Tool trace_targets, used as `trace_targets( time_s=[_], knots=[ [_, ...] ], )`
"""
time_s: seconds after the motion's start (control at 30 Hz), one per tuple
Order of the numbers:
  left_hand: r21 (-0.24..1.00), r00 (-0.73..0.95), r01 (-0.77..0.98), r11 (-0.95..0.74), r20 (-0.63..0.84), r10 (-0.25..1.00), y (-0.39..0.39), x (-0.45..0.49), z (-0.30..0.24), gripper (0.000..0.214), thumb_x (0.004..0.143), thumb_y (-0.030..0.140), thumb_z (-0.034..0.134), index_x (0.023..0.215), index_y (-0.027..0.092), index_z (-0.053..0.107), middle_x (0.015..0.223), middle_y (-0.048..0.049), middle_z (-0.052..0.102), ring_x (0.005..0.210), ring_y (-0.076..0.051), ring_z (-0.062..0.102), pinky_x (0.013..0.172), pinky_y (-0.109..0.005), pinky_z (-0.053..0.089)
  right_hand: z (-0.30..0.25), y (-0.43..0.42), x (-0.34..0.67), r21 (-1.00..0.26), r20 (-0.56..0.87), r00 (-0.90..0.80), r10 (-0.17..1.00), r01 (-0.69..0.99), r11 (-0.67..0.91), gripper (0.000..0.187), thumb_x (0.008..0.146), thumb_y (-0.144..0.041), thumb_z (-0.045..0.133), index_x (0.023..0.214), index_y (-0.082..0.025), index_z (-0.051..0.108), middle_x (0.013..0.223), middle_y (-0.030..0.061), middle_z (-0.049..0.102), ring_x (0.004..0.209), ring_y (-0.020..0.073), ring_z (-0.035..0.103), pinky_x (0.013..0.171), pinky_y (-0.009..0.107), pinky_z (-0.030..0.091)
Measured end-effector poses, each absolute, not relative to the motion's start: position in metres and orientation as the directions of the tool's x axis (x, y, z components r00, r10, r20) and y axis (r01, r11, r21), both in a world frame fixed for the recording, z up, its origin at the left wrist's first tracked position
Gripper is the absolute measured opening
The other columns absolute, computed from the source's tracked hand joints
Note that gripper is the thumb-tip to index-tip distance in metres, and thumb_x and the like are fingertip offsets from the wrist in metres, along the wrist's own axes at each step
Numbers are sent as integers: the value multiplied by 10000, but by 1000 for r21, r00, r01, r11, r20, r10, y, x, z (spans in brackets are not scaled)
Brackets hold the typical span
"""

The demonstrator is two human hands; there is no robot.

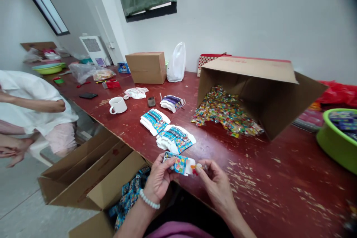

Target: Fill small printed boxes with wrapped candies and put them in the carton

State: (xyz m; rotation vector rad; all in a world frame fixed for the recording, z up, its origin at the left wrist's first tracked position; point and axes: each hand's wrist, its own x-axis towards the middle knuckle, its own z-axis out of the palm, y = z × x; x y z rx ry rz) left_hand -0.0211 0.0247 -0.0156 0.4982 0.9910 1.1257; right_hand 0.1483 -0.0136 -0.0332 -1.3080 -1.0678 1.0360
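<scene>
In my left hand [160,178], closed round it, is a small blue printed carton [178,163] with its white end flaps open toward the right. My right hand [216,182] pinches a small clear-wrapped candy [194,169], red and orange, right at the carton's open end. Just beyond my hands lie two stacks of flattened blue cartons, a nearer stack [176,138] and a farther stack [155,121]. A large cardboard box [248,67] lies on its side to the right, with a heap of colourful wrapped candies [223,111] spilling from its mouth.
The red table [267,178] carries a white mug [118,105], a purple carton stack [172,103] and a closed cardboard box [146,67]. A green basin [337,141] stands far right. Below left, an open box [119,169] holds filled-looking blue cartons [132,189]. Another person [36,100] sits at left.
</scene>
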Motion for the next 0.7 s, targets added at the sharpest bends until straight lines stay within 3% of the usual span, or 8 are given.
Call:
trace_targets(
  time_s=[0.13,0.27,0.4,0.57,0.7],
  knots=[
    [723,240,-489,488,-426,872,11,-21,-17,379,676,177,802,931,182,522,873,-21,683,748,-179,682,669,-336,576,-34,-7,155,-999,41,217,975,28,35,338,810,-499,668,899,-175,632,763,25,666,681,181,605,632,278,485],
    [711,469,-369,599,-414,780,-1,-18,-21,510,649,117,783,1083,190,525,994,-63,672,677,-195,695,556,-297,551,-23,-4,160,-988,68,201,977,151,38,335,796,-480,684,927,-174,649,740,27,681,645,182,613,598,270,479],
    [740,674,-230,632,-348,652,-3,-13,-22,454,648,132,770,1061,146,583,851,-52,652,615,-194,693,527,-268,543,-11,-7,160,-959,110,98,989,273,79,254,865,-434,604,873,-189,671,711,19,685,608,172,607,567,257,456],
    [749,652,-314,583,-277,706,0,-4,-15,441,719,178,714,1124,207,542,836,-17,638,571,-177,682,518,-259,526,-7,-8,163,-831,316,41,948,495,255,206,885,-346,573,794,-232,719,931,68,672,912,248,600,832,360,461],
    [752,564,-380,538,-273,780,1,-2,-15,396,763,218,684,1138,205,553,833,-14,653,507,-129,626,485,-240,501,-10,-11,162,-880,297,-11,955,384,279,265,918,-331,530,1133,-258,667,1104,75,612,952,216,595,850,342,479]
  ],
)
